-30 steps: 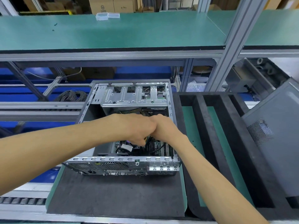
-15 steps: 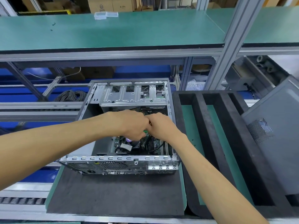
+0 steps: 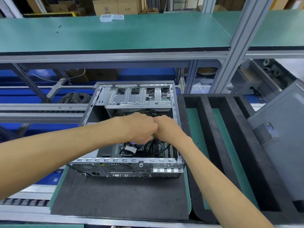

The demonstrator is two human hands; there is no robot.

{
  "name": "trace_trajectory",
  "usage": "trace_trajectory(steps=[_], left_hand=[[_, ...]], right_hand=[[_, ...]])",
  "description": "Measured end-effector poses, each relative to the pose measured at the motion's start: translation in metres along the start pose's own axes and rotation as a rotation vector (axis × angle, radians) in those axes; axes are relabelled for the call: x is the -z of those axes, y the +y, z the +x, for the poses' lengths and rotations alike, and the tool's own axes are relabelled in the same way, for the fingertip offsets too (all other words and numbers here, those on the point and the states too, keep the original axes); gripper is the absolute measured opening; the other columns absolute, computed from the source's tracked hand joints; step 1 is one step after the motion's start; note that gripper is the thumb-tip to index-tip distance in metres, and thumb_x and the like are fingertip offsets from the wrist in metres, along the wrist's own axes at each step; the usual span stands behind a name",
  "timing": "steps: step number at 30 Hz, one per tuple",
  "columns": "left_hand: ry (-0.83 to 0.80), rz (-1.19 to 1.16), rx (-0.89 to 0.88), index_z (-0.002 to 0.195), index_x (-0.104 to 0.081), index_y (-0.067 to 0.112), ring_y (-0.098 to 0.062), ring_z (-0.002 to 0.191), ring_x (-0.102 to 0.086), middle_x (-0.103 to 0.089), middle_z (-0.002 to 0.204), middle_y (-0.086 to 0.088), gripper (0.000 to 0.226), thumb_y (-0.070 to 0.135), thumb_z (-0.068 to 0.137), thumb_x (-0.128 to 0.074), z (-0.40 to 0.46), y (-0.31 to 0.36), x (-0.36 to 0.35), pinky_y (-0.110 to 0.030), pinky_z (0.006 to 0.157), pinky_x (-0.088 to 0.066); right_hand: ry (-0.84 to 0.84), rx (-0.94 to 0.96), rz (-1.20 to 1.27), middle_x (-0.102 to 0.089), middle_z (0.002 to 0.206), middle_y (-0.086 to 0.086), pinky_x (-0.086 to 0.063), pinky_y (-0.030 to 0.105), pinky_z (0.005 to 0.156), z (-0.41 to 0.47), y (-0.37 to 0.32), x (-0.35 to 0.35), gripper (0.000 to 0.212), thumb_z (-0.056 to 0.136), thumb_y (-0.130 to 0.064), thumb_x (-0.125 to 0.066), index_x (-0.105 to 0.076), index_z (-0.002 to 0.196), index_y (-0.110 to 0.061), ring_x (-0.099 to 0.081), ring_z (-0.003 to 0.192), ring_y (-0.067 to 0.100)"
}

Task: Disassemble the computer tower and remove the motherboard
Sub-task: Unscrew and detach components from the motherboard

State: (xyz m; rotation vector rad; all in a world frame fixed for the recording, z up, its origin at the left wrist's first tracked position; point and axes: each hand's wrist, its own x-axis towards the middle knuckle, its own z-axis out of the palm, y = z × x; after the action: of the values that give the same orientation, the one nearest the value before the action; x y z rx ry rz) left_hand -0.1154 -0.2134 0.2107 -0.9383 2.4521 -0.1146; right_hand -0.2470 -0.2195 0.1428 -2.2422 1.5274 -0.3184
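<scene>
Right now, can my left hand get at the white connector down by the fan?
Probably yes. The left hand is inside the open computer tower, just above the white connector, with nothing visible between them.

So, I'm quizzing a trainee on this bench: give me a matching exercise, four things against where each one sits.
Things:
1. open silver computer tower
2. grey perforated metal side panel
3. clear plastic boxes
4. coiled black cables

Places:
A. on the upper green shelf
B. behind the case to the left, below the shelf
C. on the dark foam mat
D. far right, leaning beside the black foam tray

Pairs: 1-C, 2-D, 3-A, 4-B
</scene>
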Motion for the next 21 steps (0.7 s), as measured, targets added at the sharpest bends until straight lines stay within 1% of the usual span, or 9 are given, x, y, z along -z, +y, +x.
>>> trace_trajectory(steps=[2,5,8,11,13,15,18,20,21], left_hand=[[-0.013,0.029,0.006,0.111,-0.062,0.011,-0.03,0.084,-0.062,-0.066,0.097,-0.008,0.032,0.037,0.099,-0.049,0.001,0.001,0.001,-0.034,0.064,-0.041],[-0.065,0.108,-0.037,0.112,-0.05,0.013,-0.023,0.067,-0.051,-0.057,0.084,-0.002,0.033,0.038,0.093,-0.059,-0.004,-0.005,0.005,-0.034,0.059,-0.038],[-0.072,0.178,-0.093,0.118,-0.053,0.012,-0.026,0.079,-0.06,-0.063,0.1,-0.006,0.027,0.026,0.095,-0.056,-0.007,-0.012,0.005,-0.035,0.063,-0.04],[-0.027,0.143,-0.064,0.086,-0.052,0.013,-0.021,0.062,-0.05,-0.054,0.08,0.0,0.014,0.024,0.095,-0.052,-0.005,-0.015,0.001,-0.032,0.059,-0.037],[-0.049,0.031,0.001,0.066,-0.036,0.019,-0.014,0.052,-0.039,-0.042,0.067,0.002,0.033,0.025,0.095,-0.051,-0.004,-0.015,0.0,-0.029,0.049,-0.031],[-0.097,-0.118,0.092,0.064,-0.034,0.021,-0.014,0.051,-0.041,-0.042,0.064,0.001,0.036,0.028,0.095,-0.051,-0.003,-0.014,-0.001,-0.028,0.046,-0.029],[-0.146,-0.149,0.15,0.071,-0.043,0.014,-0.017,0.053,-0.045,-0.046,0.067,-0.001,0.029,0.032,0.093,-0.052,-0.008,-0.015,-0.006,-0.029,0.048,-0.036],[-0.114,-0.092,0.115,0.096,-0.046,0.012,-0.017,0.055,-0.043,-0.04,0.069,0.002,0.023,0.03,0.09,-0.058,-0.014,-0.014,-0.008,-0.031,0.05,-0.033],[-0.09,-0.055,0.09,0.11,-0.044,0.012,-0.017,0.056,-0.042,-0.039,0.07,0.003,0.03,0.028,0.09,-0.059,-0.016,-0.013,-0.008,-0.031,0.05,-0.032]], right_hand=[[-0.005,0.0,0.004,-0.047,0.06,-0.006,-0.035,0.031,0.052,-0.001,-0.001,0.001,0.032,0.083,-0.007,-0.051,-0.038,0.061,-0.026,-0.045,0.057,0.022],[-0.001,0.031,0.032,-0.048,0.061,-0.006,-0.038,0.035,0.055,-0.002,-0.001,0.001,0.03,0.083,-0.004,-0.048,-0.043,0.065,-0.027,-0.049,0.066,0.029],[0.021,0.064,0.049,-0.041,0.059,-0.015,-0.032,0.033,0.061,-0.003,0.001,0.0,0.032,0.086,-0.004,-0.048,-0.041,0.068,-0.029,-0.044,0.07,0.025],[0.038,0.072,0.044,-0.039,0.06,-0.016,-0.032,0.032,0.063,-0.001,0.002,-0.002,0.027,0.091,-0.008,-0.049,-0.044,0.074,-0.029,-0.042,0.073,0.024],[0.046,0.073,0.042,-0.039,0.06,-0.015,-0.034,0.033,0.064,0.0,0.003,-0.003,0.031,0.092,-0.01,-0.049,-0.042,0.071,-0.031,-0.042,0.073,0.023],[0.045,0.07,0.05,-0.04,0.061,-0.018,-0.033,0.031,0.063,0.001,0.004,-0.003,0.025,0.093,-0.01,-0.048,-0.051,0.077,-0.029,-0.042,0.073,0.021],[0.034,0.063,0.055,-0.047,0.066,-0.015,-0.034,0.03,0.063,0.001,0.003,-0.002,0.024,0.094,-0.01,-0.047,-0.067,0.09,-0.023,-0.043,0.073,0.019],[0.033,0.058,0.051,-0.055,0.071,-0.006,-0.04,0.032,0.064,0.001,0.003,-0.002,0.021,0.094,-0.011,-0.048,-0.063,0.087,-0.023,-0.047,0.074,0.021],[0.029,0.055,0.043,-0.059,0.074,-0.004,-0.043,0.033,0.065,0.002,0.003,-0.002,0.019,0.094,-0.012,-0.048,-0.064,0.088,-0.022,-0.05,0.075,0.022]])
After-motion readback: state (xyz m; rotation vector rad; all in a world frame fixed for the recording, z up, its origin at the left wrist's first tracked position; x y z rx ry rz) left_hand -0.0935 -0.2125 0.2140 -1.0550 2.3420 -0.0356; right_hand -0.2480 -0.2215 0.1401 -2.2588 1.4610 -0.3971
